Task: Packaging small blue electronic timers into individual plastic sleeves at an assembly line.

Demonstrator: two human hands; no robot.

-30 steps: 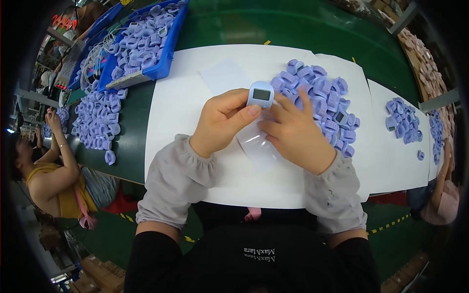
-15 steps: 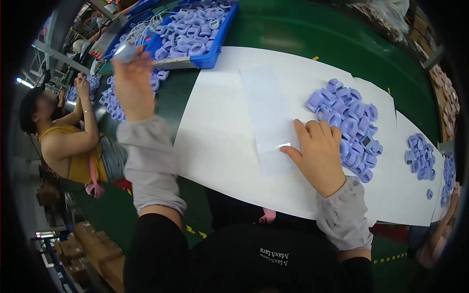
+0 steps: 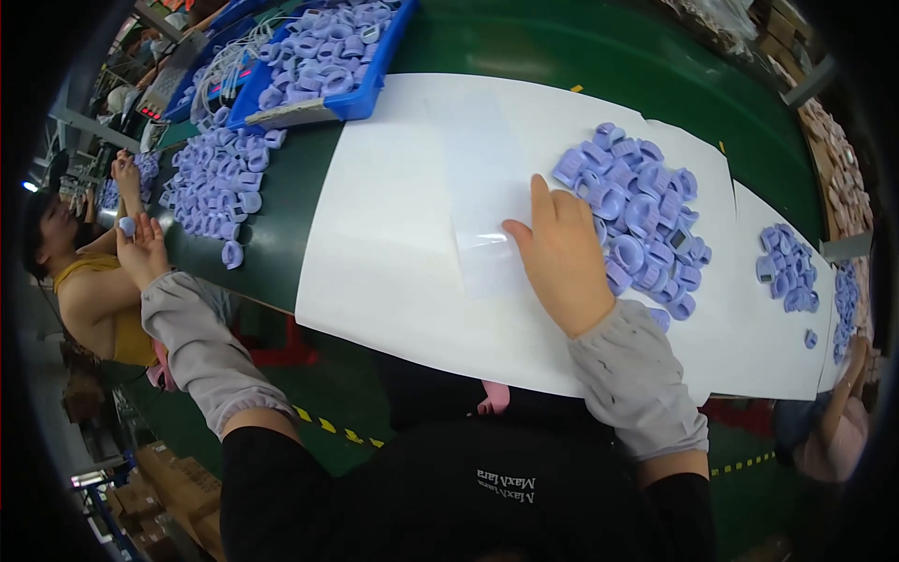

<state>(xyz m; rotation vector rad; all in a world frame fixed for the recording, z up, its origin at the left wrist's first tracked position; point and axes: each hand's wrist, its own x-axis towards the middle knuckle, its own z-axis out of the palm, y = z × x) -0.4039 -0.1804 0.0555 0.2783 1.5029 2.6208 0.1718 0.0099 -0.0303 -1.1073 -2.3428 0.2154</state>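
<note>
My left hand (image 3: 143, 255) is stretched out to the far left, palm turned up, beyond the table's edge. At its fingertips is a small pale purple piece (image 3: 127, 226); blur and size hide its details. My right hand (image 3: 565, 253) lies over the white board with thumb and index finger apart. Its other fingers meet the left side of a pile of purple ring-shaped pieces (image 3: 642, 214), some with small dark screens. Beneath and beside the thumb is a strip of clear film (image 3: 482, 201) on the white board (image 3: 375, 225).
A blue bin (image 3: 367, 94) full of similar rings stands at the back left, with white cables beside it. More rings (image 3: 211, 178) lie on the green table in front. Smaller piles (image 3: 788, 270) sit at right. A co-worker in yellow (image 3: 103, 300) is close at left.
My left hand has swung left and lower, away from beside the blue bin, with the small piece at its fingers. The view has shifted; my right hand stays by the pile.
</note>
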